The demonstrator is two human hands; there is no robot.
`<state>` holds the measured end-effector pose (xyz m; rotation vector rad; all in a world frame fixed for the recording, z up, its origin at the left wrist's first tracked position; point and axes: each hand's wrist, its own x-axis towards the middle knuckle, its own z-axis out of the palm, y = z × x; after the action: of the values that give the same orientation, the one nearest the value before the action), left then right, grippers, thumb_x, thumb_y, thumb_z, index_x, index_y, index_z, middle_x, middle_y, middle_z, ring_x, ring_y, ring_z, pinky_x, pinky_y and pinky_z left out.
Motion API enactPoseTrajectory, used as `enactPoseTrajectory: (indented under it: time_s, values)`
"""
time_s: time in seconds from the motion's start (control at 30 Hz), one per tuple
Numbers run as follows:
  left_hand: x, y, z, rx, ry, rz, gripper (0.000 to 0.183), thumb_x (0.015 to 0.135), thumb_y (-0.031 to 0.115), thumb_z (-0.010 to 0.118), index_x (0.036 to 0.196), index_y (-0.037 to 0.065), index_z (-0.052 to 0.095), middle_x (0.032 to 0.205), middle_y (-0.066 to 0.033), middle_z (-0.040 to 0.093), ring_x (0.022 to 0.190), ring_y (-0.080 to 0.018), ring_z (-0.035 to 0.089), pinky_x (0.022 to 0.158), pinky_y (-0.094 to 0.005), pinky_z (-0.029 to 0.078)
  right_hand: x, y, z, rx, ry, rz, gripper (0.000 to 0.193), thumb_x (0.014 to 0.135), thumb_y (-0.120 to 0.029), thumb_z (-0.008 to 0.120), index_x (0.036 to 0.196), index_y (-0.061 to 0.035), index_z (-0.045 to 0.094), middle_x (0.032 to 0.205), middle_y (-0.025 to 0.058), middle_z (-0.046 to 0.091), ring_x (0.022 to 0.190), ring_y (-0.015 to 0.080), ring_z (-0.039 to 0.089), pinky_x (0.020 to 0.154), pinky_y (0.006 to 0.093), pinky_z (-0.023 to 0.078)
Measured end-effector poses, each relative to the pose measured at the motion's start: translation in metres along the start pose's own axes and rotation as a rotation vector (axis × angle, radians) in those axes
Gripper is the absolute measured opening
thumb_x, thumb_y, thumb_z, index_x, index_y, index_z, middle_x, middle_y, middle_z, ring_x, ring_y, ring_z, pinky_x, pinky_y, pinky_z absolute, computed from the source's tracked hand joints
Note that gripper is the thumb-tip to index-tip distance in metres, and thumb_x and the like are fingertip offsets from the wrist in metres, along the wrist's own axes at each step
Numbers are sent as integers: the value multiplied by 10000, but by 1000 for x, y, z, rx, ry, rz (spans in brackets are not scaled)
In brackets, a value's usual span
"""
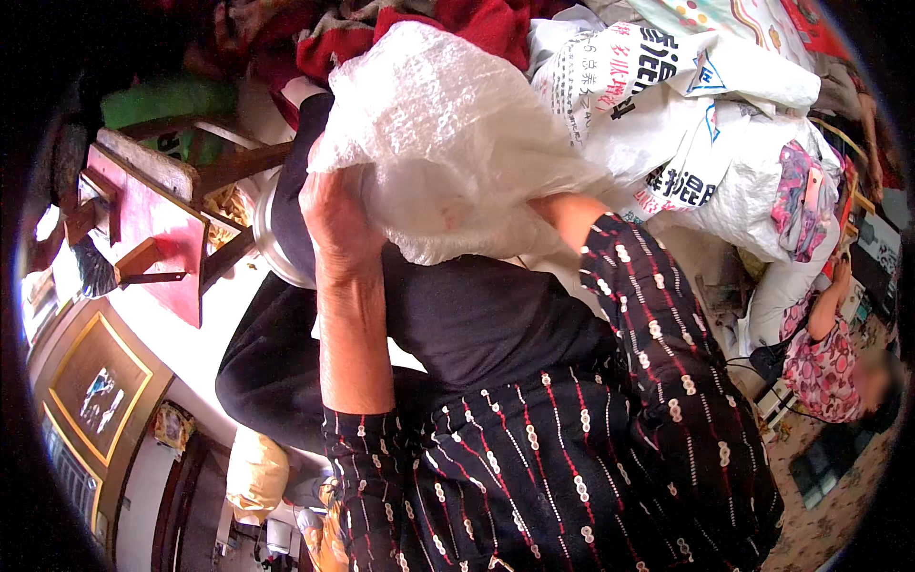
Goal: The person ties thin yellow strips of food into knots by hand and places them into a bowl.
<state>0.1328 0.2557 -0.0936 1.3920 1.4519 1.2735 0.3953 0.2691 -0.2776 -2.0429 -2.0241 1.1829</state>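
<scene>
A crumpled, translucent white plastic bag [448,105] is spread out in front of me, above my lap in black trousers [477,315]. My left hand [334,205] is closed on the bag's left edge; its fingertips are behind the plastic. My right hand [564,212] reaches in under the lower right side of the bag. Only its wrist shows, and the bag hides its fingers. A paler, rounded patch shows in the bag between my hands, but I cannot make out what it is.
Large printed white woven sacks [667,114] lie at the right, touching the bag's side. Red cloth [467,24] is heaped beyond. A pink wooden stool [157,229] lies tipped at the left. Another person in a floral top [824,353] is at far right.
</scene>
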Motion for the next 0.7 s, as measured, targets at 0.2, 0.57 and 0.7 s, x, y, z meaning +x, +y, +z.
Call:
enactPoseTrajectory:
  time_s: [0.2,0.57,0.7]
  values:
    - [2,-1,3,-822,-8,-402,442,854,301,581,1164,-5,501,1087,-118,580,982,-212,559,873,-343,432,-18,-8,-21,295,-4,15,167,835,-118,524,923,4,599,825,103,610,761,217,569,661,342,454]
    - [20,4,11,-774,-56,-345,382,870,320,525,1018,-26,596,900,-50,628,783,-109,578,693,-230,448,-86,-75,-108,863,-205,-53,181,866,-137,520,936,-1,617,805,70,611,722,163,564,627,298,448]
    - [18,12,13,-792,-30,-370,358,866,287,527,1022,-28,600,896,-49,631,778,-110,584,695,-235,456,-117,-106,-157,873,-280,-172,187,877,-144,519,941,-3,624,798,58,612,707,143,563,615,282,446]
